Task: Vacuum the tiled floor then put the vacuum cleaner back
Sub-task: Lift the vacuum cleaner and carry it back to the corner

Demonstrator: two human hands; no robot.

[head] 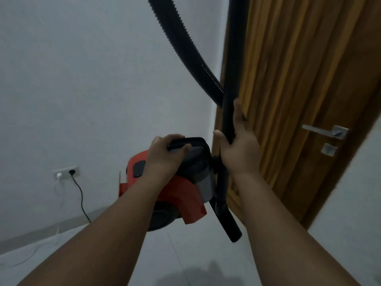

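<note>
A red and black canister vacuum cleaner (181, 195) hangs above the white tiled floor (185, 254) in the middle of the view. My left hand (165, 155) grips its black carry handle (195, 141) from above. My right hand (239, 145) holds the black rigid tube (233, 79), which stands nearly upright; its lower end points down past the vacuum's body. The ribbed black hose (185, 42) arcs from the top of the view down to the tube.
A wooden door (299, 89) with a metal lever handle (325, 131) stands close on the right. On the left wall a socket (66, 172) holds a white charger and a black plug, whose black cord (81, 199) runs down to the floor.
</note>
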